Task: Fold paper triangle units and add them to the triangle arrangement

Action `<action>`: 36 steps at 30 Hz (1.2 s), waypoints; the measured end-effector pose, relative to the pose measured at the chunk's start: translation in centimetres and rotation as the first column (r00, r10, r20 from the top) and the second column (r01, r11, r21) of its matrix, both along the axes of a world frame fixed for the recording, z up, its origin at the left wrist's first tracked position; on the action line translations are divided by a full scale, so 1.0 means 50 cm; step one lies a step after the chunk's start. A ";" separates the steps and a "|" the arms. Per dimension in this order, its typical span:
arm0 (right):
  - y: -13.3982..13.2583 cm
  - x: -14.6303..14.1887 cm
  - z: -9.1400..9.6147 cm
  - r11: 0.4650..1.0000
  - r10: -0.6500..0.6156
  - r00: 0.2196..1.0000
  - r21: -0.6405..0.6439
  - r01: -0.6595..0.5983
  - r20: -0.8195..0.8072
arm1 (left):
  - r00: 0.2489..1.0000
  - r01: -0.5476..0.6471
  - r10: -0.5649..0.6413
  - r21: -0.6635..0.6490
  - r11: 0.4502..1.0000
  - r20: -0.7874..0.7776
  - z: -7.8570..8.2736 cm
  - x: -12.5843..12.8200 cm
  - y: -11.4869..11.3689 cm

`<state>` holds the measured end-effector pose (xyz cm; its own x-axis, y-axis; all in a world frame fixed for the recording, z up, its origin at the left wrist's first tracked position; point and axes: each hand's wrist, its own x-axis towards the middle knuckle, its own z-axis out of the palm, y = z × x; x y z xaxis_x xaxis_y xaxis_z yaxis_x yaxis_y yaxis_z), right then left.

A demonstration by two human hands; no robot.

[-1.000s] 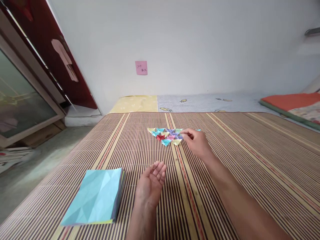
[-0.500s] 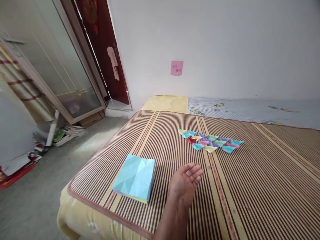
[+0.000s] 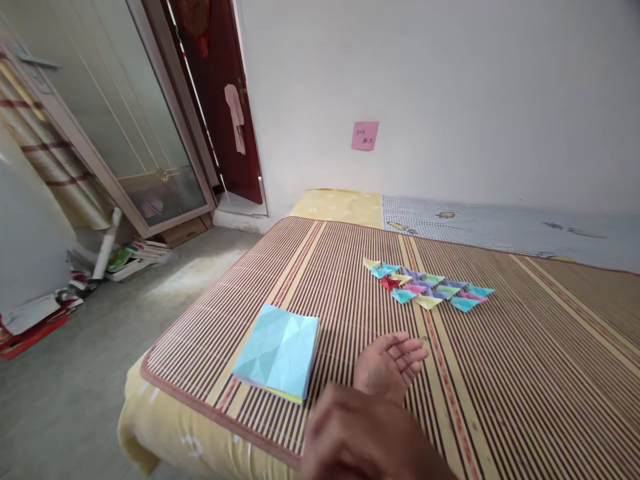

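Note:
My left hand (image 3: 391,365) is held palm up above the striped mat, its fingers loosely stretched and nothing in it. Across its wrist lies my right hand (image 3: 357,433), coming in from the lower right and smeared by motion. It covers the left forearm; I cannot tell whether it grips the wrist or only passes over it. To the left is a stack of square paper (image 3: 280,350) with a light blue sheet on top. Beyond my hands, several small folded paper pieces (image 3: 430,288) in blue, yellow, red, pink, green and purple stand in slanted rows.
The striped mat (image 3: 240,280) covers a bed with a yellow sheet (image 3: 175,427) hanging at its near edge. A pink note (image 3: 365,135) is stuck to the wall behind. On the left are a glass door (image 3: 145,113), a red door (image 3: 225,133) and books (image 3: 135,257) on the floor.
My right hand has come into view from below and now overlaps the left wrist. My left hand has shifted slightly right and stays palm up. The view has turned a little left.

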<state>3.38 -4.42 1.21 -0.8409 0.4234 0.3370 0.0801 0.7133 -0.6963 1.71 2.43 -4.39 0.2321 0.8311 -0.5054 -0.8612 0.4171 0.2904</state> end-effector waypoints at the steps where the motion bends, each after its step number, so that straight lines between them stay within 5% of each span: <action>1: 0.012 -0.012 -0.003 0.998 -0.061 0.998 0.015 0.061 0.007 | 1.000 0.013 -0.013 -0.003 1.000 -0.003 -0.002 0.004 -0.001; 5: 0.053 -0.068 -0.021 0.911 -0.332 0.917 0.327 0.251 0.221 | 0.999 0.038 -0.038 -0.018 0.999 -0.016 -0.006 0.017 -0.003; 11: 0.058 -0.108 -0.059 0.863 -0.382 0.826 0.480 0.158 0.415 | 0.999 0.036 -0.036 -0.016 0.999 -0.005 -0.010 0.022 -0.002; 17: 0.060 -0.105 -0.075 0.914 -0.336 0.837 0.364 0.179 0.431 | 0.999 0.035 -0.035 -0.010 0.999 0.007 -0.016 0.021 -0.001; 27: 0.076 -0.100 -0.099 0.934 -0.327 0.871 0.263 0.241 0.367 | 0.999 0.042 -0.042 -0.027 0.999 -0.004 -0.017 0.023 -0.002; 36: 0.089 -0.091 -0.103 0.949 -0.306 0.885 0.037 0.314 0.351 | 0.998 0.060 -0.061 -0.058 0.997 -0.013 -0.010 0.025 -0.002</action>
<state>-1.17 0.03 -3.94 -0.7274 0.6853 0.0361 0.5340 0.5983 -0.5974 2.98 2.33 -4.89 0.2731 0.7853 -0.5556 -0.8297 0.4845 0.2770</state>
